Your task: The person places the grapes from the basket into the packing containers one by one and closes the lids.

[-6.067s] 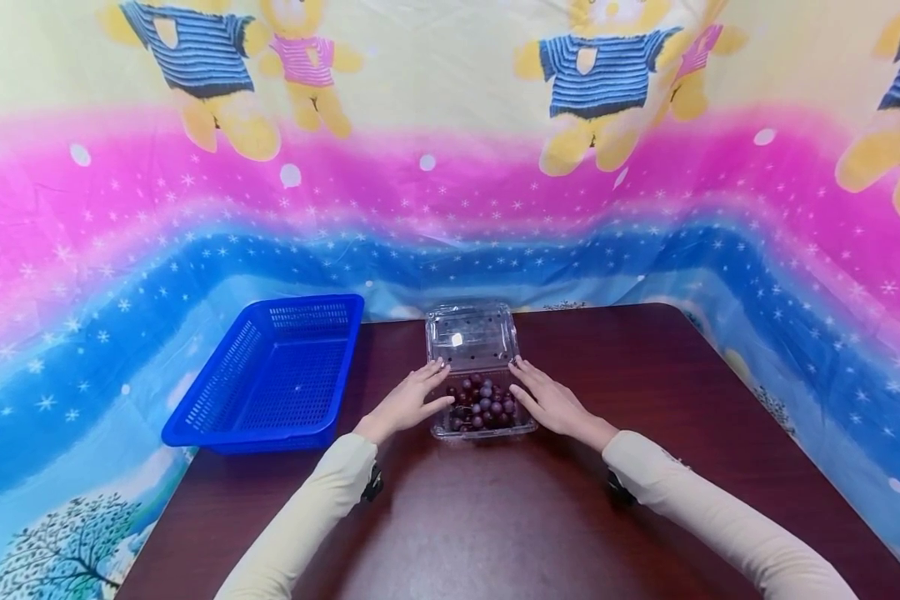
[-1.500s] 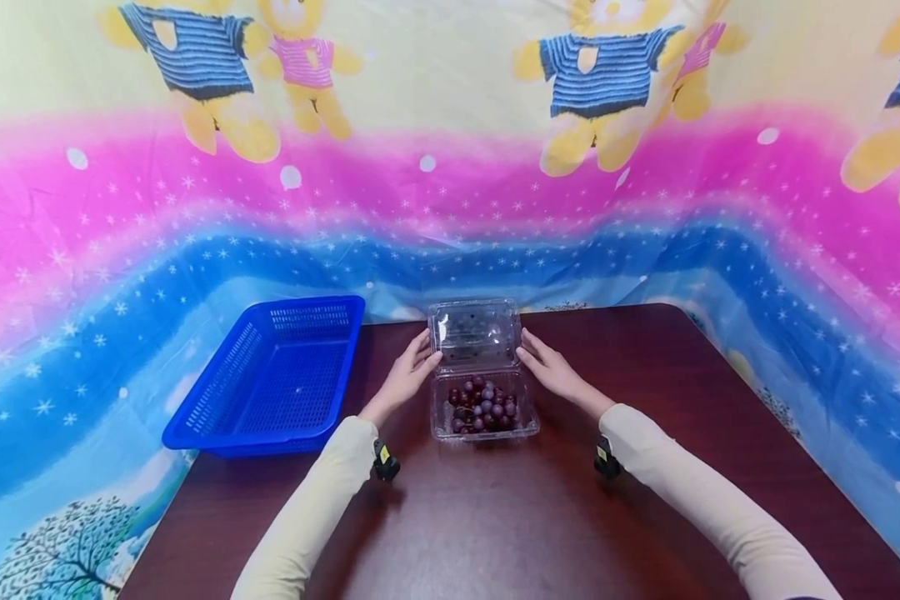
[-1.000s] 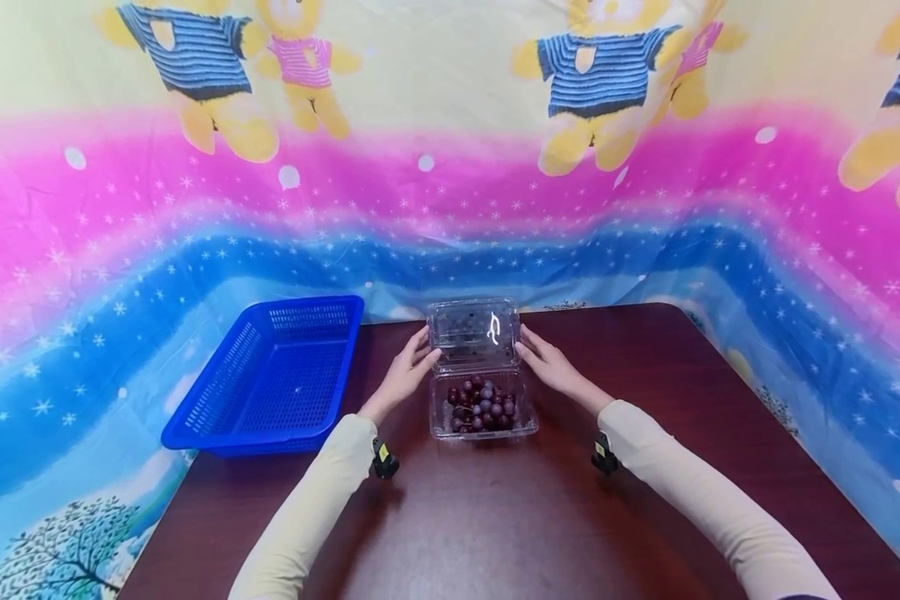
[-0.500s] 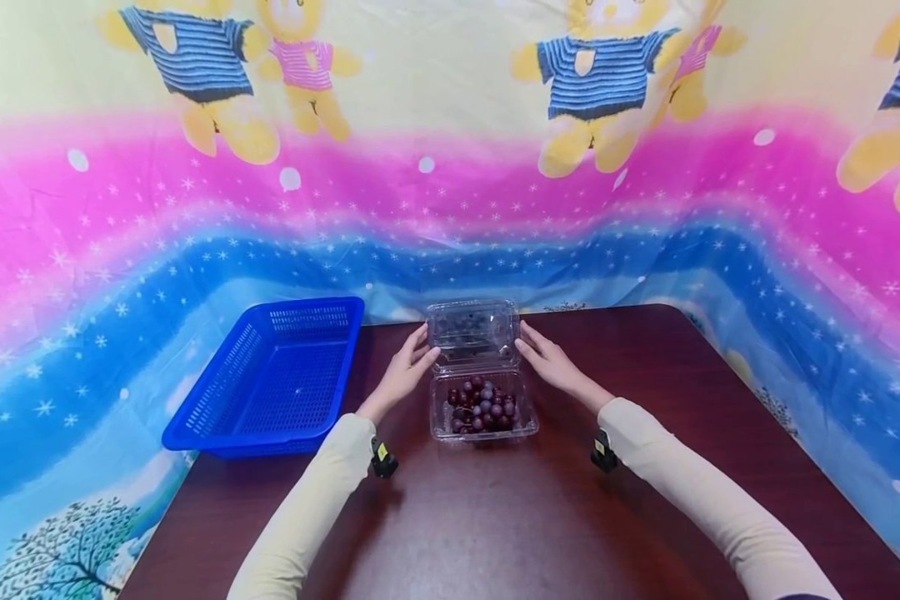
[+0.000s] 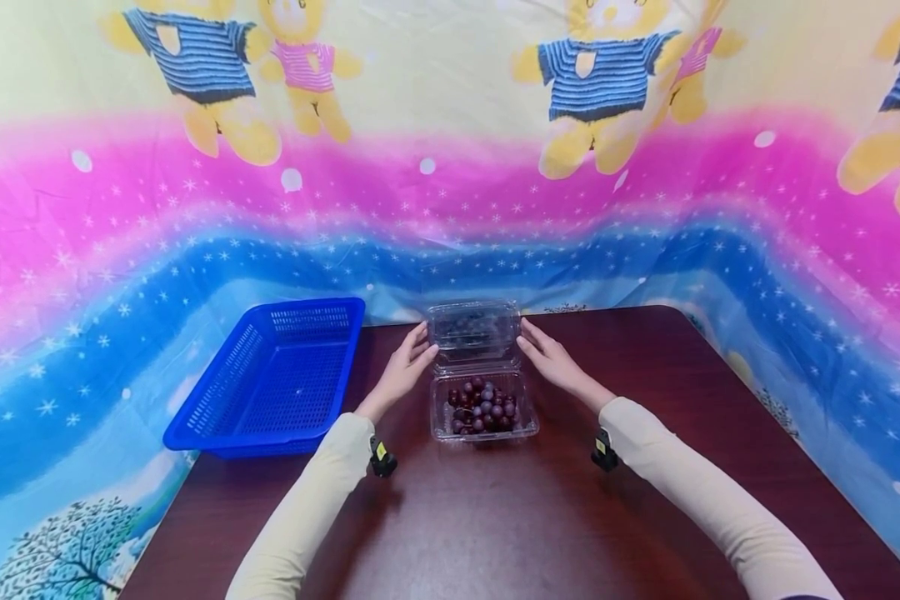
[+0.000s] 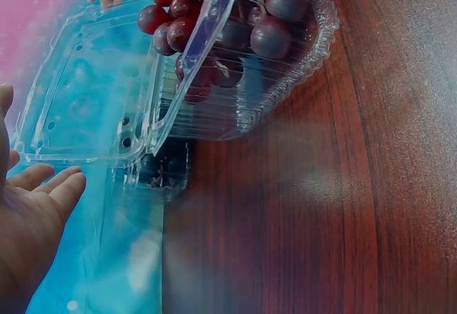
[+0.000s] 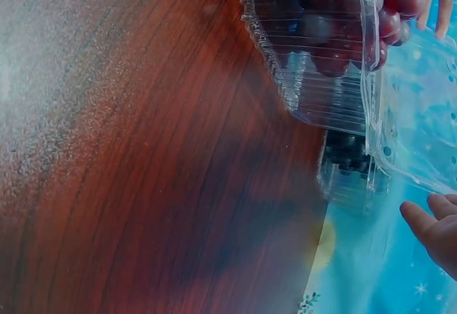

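A clear plastic clamshell box (image 5: 450, 432) holding dark red grapes (image 5: 483, 405) sits on the table, its lid (image 5: 472, 332) standing up at the back. My left hand (image 5: 401, 367) is at the lid's left edge, fingertips right beside it. On the opposite edge is my right hand (image 5: 555, 364), its fingers likewise extended along the plastic. Both wrist views show the fingers fairly straight around the lid's sides, with the left hand (image 6: 36, 221) and the right hand (image 7: 437, 232) just below the rim. Nothing is pinched.
An open blue plastic basket (image 5: 270, 437) stands at the left. Behind the lid, a second clear box (image 6: 158, 175) with dark contents shows in the wrist views. The brown table (image 5: 480, 517) ends at a patterned cloth (image 5: 390, 200) hung behind it.
Since the earliest frame, both hands have moved from beside the grapes up to the lid's sides. In the last second the hands barely shift, while the bright glare on the lid fades.
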Demonstrator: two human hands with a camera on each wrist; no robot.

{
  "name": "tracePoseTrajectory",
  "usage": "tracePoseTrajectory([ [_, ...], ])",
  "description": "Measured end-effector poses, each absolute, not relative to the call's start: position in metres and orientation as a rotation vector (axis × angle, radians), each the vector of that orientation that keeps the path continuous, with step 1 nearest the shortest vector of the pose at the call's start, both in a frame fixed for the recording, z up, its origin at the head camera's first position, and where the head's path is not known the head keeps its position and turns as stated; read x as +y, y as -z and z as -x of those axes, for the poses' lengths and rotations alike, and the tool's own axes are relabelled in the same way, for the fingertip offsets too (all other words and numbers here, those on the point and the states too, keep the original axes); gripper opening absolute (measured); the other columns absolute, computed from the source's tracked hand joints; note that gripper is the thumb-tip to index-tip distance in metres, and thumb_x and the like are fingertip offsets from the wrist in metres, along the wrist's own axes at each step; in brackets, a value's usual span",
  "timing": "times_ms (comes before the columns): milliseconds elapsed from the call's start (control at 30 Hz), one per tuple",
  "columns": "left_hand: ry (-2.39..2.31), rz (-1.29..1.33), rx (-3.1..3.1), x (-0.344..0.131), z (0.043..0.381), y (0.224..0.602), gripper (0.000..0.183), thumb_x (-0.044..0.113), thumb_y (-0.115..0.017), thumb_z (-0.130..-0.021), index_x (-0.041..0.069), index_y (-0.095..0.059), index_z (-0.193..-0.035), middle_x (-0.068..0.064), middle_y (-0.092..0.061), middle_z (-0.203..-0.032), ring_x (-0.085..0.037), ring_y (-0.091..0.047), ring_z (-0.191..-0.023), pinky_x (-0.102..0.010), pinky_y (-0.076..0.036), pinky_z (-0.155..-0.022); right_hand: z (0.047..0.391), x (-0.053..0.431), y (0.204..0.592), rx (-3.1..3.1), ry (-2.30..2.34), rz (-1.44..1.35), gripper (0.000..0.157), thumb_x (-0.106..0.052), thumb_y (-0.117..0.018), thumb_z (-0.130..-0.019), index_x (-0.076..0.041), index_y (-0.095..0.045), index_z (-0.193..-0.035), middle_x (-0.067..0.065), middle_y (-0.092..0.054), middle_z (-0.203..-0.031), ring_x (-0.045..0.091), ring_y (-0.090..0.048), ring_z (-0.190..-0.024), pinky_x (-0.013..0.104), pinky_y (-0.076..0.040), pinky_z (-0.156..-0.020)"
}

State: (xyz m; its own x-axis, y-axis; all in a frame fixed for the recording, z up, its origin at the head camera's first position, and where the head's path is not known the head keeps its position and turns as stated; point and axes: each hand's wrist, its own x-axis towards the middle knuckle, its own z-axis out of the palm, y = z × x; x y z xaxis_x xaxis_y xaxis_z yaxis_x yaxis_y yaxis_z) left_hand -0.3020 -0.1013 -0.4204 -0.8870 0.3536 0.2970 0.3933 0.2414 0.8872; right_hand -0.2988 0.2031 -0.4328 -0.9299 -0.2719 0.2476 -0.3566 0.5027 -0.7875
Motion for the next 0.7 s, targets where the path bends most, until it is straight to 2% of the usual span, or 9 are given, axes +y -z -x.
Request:
tracePoseTrajectory([
  [67,1.772,0.757,-2.439,-0.101,0.296,0.413,0.058,0.016,-0.050,-0.096,-0.003,-0.023,-0.144,-0.031,-0.030,-0.143,-0.047,-0.035,-0.127,-0.050,-0.033,-0.103,0.299,0.203,0.433,-2.637,-1.421,-0.551,0.062,-0.038,-0.038,-0.099,-0.006,-0.017,-0.148,0.015,-0.023,-0.151,0.031,-0.032,-0.135,0.047,-0.028,-0.108],
  [267,1.756,0.748,-2.435,-0.101,0.290,0.405,0.056,0.014,-0.049,-0.097,-0.003,-0.024,-0.144,-0.029,-0.033,-0.142,-0.044,-0.037,-0.128,-0.049,-0.033,-0.104,0.299,0.204,0.431,-2.622,-1.422,-0.531,0.059,-0.037,-0.038,-0.100,-0.009,-0.020,-0.148,0.014,-0.025,-0.151,0.031,-0.033,-0.134,0.047,-0.030,-0.107],
  [500,1.764,0.739,-2.419,-0.103,0.291,0.404,0.056,0.014,-0.050,-0.096,-0.004,-0.025,-0.143,-0.032,-0.035,-0.140,-0.043,-0.041,-0.125,-0.050,-0.035,-0.102,0.294,0.201,0.423,-2.613,-1.400,-0.535,0.055,-0.029,-0.038,-0.101,-0.005,-0.021,-0.147,0.021,-0.028,-0.148,0.037,-0.035,-0.131,0.051,-0.031,-0.105],
  [700,1.718,0.706,-2.427,-0.103,0.289,0.400,0.054,0.015,-0.050,-0.096,-0.003,-0.029,-0.142,-0.030,-0.041,-0.136,-0.042,-0.046,-0.121,-0.050,-0.037,-0.100,0.299,0.204,0.427,-2.605,-1.360,-0.508,0.058,-0.037,-0.039,-0.099,-0.005,-0.026,-0.146,0.021,-0.037,-0.143,0.037,-0.042,-0.126,0.052,-0.035,-0.101],
])
